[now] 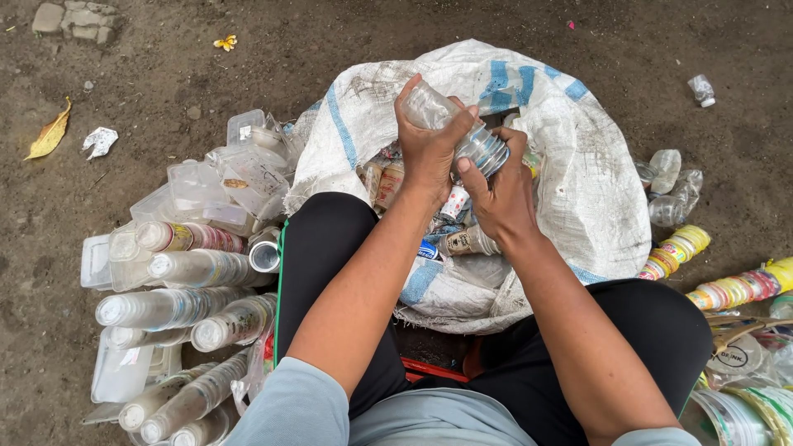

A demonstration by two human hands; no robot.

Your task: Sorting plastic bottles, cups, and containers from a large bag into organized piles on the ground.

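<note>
Above the open mouth of the white woven sack (578, 190), between our knees, we find both hands closed on a short nested run of clear plastic cups (462, 132). The run lies tilted, its long axis going from upper left to lower right. The left hand (425, 144) is clenched round the upper, closed end, fingers wrapped over the top. The right hand (500, 194) grasps from below at the rimmed end, thumb pressed on the rims. Both hands touch the cups; neither is nearer. The cups are held clear of the sack's contents, directly over them.

Inside the sack we note loose mixed plastics: small bottles (467, 241), cups and wrappers, heaped without order.

To our left, on the ground beside the left thigh, lie long nested stacks of clear cups (178, 307), roughly parallel, rims toward the left. Clear lidded food boxes (211, 186) are piled beyond them, against the sack's flank. To our right lie stacks of yellow-rimmed coloured cups (731, 291), and a few crushed clear bottles (671, 194) just beside the sack.

The surface is bare, damp-looking dark earth (165, 58), uneven, with a dry leaf (49, 132) and scraps of paper (99, 140). There is free room only at the far side of the sack; near our legs both sides are crowded.
</note>
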